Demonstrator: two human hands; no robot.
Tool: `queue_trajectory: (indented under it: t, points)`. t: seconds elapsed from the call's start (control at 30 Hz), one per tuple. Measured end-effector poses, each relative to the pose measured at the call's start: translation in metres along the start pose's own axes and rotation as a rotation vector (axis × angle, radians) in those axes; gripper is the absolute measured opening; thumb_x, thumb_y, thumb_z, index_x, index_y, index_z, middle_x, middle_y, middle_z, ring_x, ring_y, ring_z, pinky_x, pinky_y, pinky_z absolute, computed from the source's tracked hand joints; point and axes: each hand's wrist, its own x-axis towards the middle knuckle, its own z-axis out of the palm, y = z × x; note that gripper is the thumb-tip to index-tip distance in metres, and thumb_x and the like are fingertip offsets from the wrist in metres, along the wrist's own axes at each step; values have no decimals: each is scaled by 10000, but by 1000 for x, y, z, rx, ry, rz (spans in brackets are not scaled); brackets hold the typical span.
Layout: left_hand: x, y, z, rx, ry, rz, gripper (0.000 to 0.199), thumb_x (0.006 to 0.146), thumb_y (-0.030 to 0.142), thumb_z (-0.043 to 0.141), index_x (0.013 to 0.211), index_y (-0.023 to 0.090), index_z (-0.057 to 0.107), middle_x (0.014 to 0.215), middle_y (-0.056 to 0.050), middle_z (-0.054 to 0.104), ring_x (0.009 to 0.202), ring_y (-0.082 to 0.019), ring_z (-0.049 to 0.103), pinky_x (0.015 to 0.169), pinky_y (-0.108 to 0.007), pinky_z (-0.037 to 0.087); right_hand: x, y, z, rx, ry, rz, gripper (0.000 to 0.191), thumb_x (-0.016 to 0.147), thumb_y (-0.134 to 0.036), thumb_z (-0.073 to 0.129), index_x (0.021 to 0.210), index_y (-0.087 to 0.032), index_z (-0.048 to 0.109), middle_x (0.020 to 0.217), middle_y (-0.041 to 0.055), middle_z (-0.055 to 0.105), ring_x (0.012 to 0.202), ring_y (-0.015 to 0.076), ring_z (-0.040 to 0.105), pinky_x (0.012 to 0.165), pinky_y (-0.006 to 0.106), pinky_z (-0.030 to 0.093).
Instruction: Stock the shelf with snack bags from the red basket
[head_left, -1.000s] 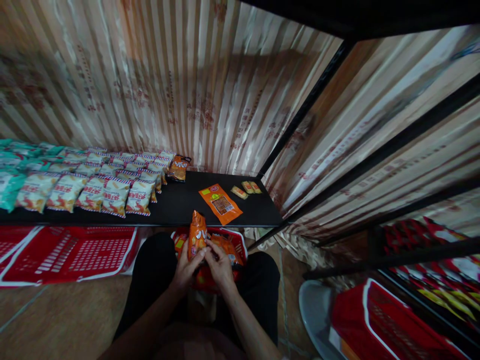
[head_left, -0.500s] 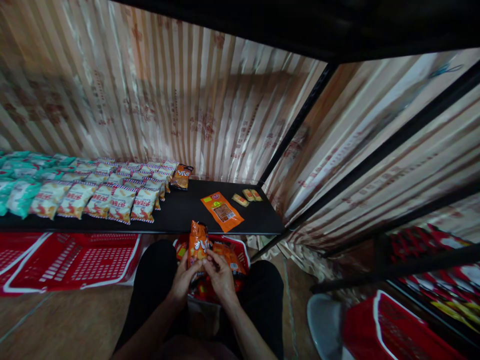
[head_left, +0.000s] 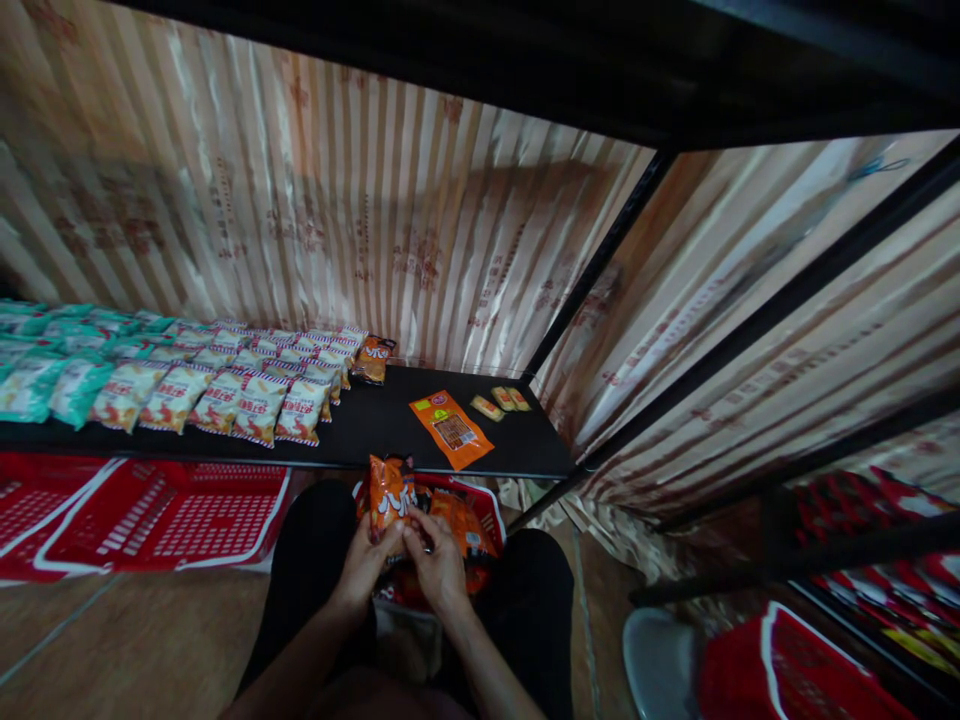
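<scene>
An orange snack bag is held up between both hands, just in front of the shelf edge. My left hand is closed on its left side and lower end. The fingers of my right hand pinch its lower right part. Beneath my hands, between my knees, a red basket contains more orange packets. On the black shelf ahead lies a flat orange pouch. One small orange bag stands at the back, beside rows of white snack bags.
Green bags fill the shelf's left part. Small yellowish packs lie near its right end. Below the shelf sit red baskets. To the right are a slanting black frame bar, a grey stool and another red basket.
The orange bag has turned and tilted in my hands and sits slightly lower against the shelf edge. Both hands still hold it. The whole view has shifted a little.
</scene>
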Motion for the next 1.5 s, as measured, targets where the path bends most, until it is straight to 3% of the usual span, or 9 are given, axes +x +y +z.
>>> queue_trajectory:
  t: [0.27,0.47,0.73,1.0,1.3,1.5]
  points:
    - [-5,10,-3,-34,4,-70,656,550,464,751,1068,145,504,1041,-122,658,874,-230,654,795,-334,509,-1,-1,-3,33,69,2,230,704,-334,613,900,-217,648,781,27,594,702,177,551,699,313,453]
    - [-4,11,-11,-17,1,-134,591,630,444,706,1121,177,517,1083,-108,644,908,-229,647,785,-329,508,4,11,0,101,138,69,387,606,-350,695,948,-187,618,861,45,612,756,181,569,729,318,468]
    - [7,19,-17,-9,-60,-146,577,618,474,698,1085,163,562,1013,-131,662,875,-253,653,760,-352,509,12,14,8,443,-98,318,512,518,-503,750,904,-198,609,877,50,666,852,217,621,806,355,475]
    - [35,35,-15,61,-104,-75,542,604,492,694,996,132,589,972,-116,676,911,-273,636,785,-353,491,32,2,7,573,-315,333,501,535,-478,773,916,-183,635,934,61,691,903,229,637,864,364,454]
    - [76,26,-18,204,-58,66,549,604,532,675,972,135,589,967,-99,678,933,-252,625,825,-348,486,59,8,18,598,-208,327,410,561,-395,783,882,-186,635,937,57,693,880,214,637,846,353,464]
    - [83,36,-16,112,-65,66,640,517,484,744,1028,153,546,1042,-117,658,956,-249,622,847,-361,487,72,-1,29,615,-150,330,378,577,-365,773,880,-186,634,939,56,692,878,203,632,844,334,458]
